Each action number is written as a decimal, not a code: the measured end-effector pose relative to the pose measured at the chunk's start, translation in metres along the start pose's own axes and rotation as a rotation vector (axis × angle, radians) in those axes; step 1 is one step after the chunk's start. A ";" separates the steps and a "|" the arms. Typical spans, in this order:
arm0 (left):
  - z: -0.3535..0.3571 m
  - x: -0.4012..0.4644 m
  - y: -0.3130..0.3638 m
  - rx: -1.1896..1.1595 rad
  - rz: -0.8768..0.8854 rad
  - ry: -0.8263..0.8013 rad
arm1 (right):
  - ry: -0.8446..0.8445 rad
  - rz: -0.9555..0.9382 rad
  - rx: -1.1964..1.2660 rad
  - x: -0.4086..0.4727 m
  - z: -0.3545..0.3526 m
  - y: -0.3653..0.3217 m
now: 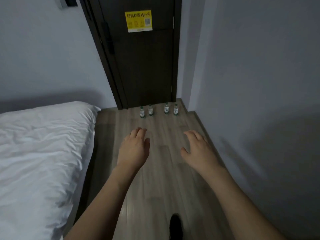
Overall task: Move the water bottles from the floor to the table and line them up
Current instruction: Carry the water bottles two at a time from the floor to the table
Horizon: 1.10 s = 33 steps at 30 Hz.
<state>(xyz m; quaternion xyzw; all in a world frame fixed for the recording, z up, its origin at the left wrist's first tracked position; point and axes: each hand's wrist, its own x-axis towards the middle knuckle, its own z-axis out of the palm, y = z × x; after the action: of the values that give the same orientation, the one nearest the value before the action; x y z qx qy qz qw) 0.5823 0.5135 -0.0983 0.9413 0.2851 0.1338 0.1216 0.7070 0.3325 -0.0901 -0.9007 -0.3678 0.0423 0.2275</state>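
Water bottles, four of them, stand upright on the wooden floor (155, 170) right at the foot of the dark door (147, 66). They form a rough row across the doorway in two pairs with a gap between: the first bottle (142, 112) and second bottle (150, 110) towards the door's left side, the third bottle (166, 108) and fourth bottle (176, 110) towards its right side, the last one near the door's right corner. Each has a white label with a green mark.

Both arms reach out towards the door, well short of the bottles. The left hand (134, 148) is held palm down with fingers loosely bent, holding nothing. The right hand (197, 148) is likewise palm down, fingers spread and relaxed, empty.

On the door, up high, is a yellow Wi-Fi sticker (140, 20). Left of the door a bed (39, 153) with rumpled white bedding runs along the floor. Grey walls (259, 84) flank the door. A dark shoe (175, 226) shows on the floor, far back from the door.
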 end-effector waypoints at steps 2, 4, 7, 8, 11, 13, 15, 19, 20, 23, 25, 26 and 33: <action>0.006 0.045 0.000 0.014 0.006 -0.009 | 0.005 0.000 0.009 0.046 -0.003 0.009; 0.008 0.088 0.000 0.016 0.003 0.001 | 0.009 -0.008 0.023 0.089 -0.007 0.015; 0.012 0.145 -0.001 0.008 -0.010 0.027 | 0.007 -0.041 0.020 0.146 -0.009 0.021; 0.014 0.159 -0.002 0.009 -0.014 0.022 | 0.002 -0.041 0.017 0.162 -0.008 0.023; 0.024 0.197 -0.009 0.020 -0.018 0.003 | -0.011 -0.033 0.012 0.202 -0.001 0.027; 0.031 0.227 -0.017 0.008 -0.034 -0.011 | -0.031 -0.029 0.011 0.231 0.006 0.030; 0.040 0.255 -0.027 0.003 -0.043 -0.029 | -0.048 -0.027 0.015 0.261 0.016 0.033; 0.059 0.310 -0.056 -0.008 -0.048 -0.058 | -0.061 -0.025 0.017 0.323 0.037 0.032; 0.063 0.330 -0.065 -0.017 -0.056 -0.061 | -0.065 -0.028 0.015 0.344 0.043 0.030; 0.075 0.398 -0.097 -0.024 -0.057 -0.062 | -0.067 -0.029 0.008 0.419 0.061 0.021; 0.078 0.443 -0.119 -0.038 -0.068 -0.064 | -0.084 -0.025 0.003 0.468 0.071 0.011; 0.078 0.466 -0.130 -0.044 -0.075 -0.063 | -0.099 -0.024 0.003 0.493 0.075 0.005; 0.078 0.604 -0.189 -0.051 -0.081 -0.060 | -0.104 -0.041 0.017 0.639 0.098 -0.030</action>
<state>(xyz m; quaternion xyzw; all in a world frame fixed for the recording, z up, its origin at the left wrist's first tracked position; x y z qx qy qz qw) 0.9958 0.9980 -0.1188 0.9292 0.3155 0.1077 0.1595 1.1277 0.8243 -0.1061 -0.8875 -0.3974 0.0876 0.2163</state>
